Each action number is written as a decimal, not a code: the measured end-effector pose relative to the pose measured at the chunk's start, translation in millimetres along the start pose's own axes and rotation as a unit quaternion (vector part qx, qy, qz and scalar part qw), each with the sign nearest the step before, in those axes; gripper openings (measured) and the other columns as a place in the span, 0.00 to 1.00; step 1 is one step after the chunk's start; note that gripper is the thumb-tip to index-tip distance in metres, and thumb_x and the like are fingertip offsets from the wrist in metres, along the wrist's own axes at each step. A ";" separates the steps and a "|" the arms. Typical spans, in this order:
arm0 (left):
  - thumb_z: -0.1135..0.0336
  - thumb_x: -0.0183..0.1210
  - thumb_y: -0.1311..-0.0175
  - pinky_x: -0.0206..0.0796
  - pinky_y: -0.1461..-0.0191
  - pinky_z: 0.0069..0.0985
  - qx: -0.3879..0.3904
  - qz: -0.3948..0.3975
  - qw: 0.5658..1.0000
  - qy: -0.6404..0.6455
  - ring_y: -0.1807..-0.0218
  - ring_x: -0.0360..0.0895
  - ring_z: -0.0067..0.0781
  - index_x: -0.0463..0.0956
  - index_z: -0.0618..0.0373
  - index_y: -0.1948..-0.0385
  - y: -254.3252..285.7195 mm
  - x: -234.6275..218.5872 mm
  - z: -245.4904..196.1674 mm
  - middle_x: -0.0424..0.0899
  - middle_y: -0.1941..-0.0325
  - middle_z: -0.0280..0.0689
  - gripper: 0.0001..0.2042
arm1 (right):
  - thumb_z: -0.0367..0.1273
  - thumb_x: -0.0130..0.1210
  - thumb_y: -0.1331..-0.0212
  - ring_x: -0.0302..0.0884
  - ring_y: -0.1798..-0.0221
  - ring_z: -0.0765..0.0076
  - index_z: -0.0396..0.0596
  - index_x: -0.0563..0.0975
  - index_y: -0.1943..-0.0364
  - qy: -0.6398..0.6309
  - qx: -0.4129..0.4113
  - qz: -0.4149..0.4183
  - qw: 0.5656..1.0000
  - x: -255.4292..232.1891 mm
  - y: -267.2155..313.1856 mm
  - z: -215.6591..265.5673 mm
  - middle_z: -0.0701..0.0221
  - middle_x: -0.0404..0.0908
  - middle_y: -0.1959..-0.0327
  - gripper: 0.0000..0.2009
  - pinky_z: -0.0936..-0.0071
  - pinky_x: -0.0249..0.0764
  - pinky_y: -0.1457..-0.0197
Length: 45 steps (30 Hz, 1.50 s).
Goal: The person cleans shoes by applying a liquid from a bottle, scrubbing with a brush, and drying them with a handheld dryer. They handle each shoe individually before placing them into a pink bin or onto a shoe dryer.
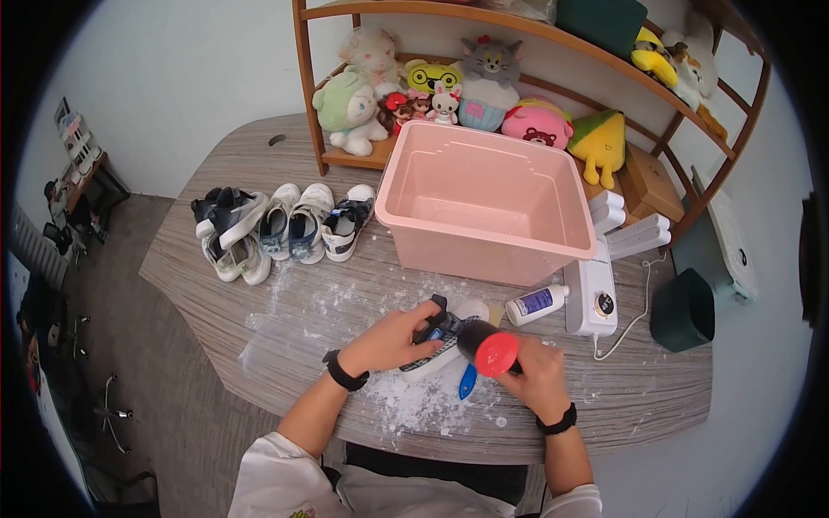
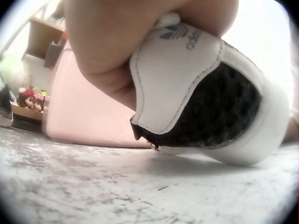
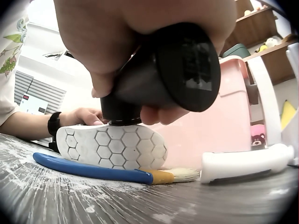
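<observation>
Tilted on its side on the table, a white and black shoe [image 1: 421, 368] [image 2: 224, 107] shows its hexagon-patterned sole [image 3: 119, 143] in the right wrist view. My left hand [image 1: 389, 339] [image 2: 107, 44] grips it, fingers curled at the end with the logo. My right hand [image 1: 542, 378] [image 3: 140, 16] holds a black tool [image 3: 187, 70] with a red end [image 1: 496, 354]; in the right wrist view the tool's far end meets the shoe's upper edge. A blue-handled brush [image 1: 468, 382] [image 3: 103, 171] lies beside the sole.
A pink bin [image 1: 492, 246] stands behind the shoe. White bottle [image 1: 535, 304], white appliance [image 1: 591, 298] and dark green bin [image 1: 683, 309] are to the right. Several shoes [image 1: 306, 224] sit at the left. White residue covers part of the table [image 1: 207, 337]; plush toys [image 1: 350, 108] fill the shelf.
</observation>
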<state>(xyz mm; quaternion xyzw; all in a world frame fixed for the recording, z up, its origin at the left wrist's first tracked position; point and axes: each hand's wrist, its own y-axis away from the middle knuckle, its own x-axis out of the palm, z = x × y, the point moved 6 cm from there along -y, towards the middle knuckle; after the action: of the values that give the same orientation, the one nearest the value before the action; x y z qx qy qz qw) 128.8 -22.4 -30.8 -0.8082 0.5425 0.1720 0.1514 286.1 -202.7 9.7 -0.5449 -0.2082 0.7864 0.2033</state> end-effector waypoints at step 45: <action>0.64 0.66 0.34 0.59 0.73 0.32 -0.029 -0.004 0.999 0.034 0.81 0.69 0.35 0.68 0.57 0.49 0.3 0.0 2.2 0.75 0.81 0.41 0.18 | 0.39 0.73 0.56 0.82 0.70 0.63 0.45 0.80 0.55 -0.053 -0.115 0.090 0.988 28.9 2.6 44.8 0.70 0.81 0.69 0.24 0.67 0.78 0.67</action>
<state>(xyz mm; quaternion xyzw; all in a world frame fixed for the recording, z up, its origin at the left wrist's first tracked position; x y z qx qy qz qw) 128.3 -21.6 -32.7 -0.8199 0.5387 0.1594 0.1104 234.3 -193.8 0.2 -0.5383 -0.2579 0.8003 0.0566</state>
